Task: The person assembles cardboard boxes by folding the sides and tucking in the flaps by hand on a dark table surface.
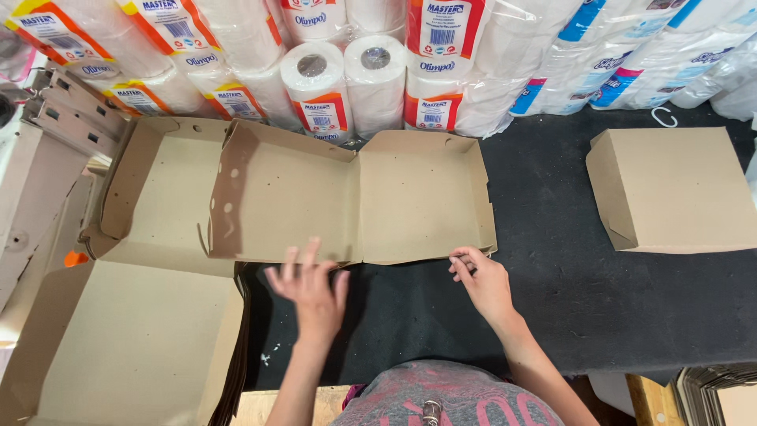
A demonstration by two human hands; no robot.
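An open cardboard box (351, 197) is laid flat on the black table (568, 268), directly ahead of both hands. Its near edge is met by the right hand (482, 282), whose fingertips are pinched on the front right corner flap; the fingers are drawn together there. The left hand (311, 288) is held over the near edge at the box's middle fold, fingers spread apart and blurred, so whether the cardboard is touched by it cannot be told.

Two hands are seen, both belonging to the person. One box is being worked. One closed box (674, 189) of the same brown board is set well apart on the right of the table. To the left, a stack of unfolded box blanks (134, 339) is piled, its count not readable, with a further opened blank (169, 189) lying beneath the worked box's left half. Behind everything, many wrapped packs of white paper rolls (347, 79) are stacked; their number is too great to be counted.

The worked box is plain brown, unprinted, made of two square halves joined by a centre crease, with low side walls raised along its edges and small round holes punched in the left wall
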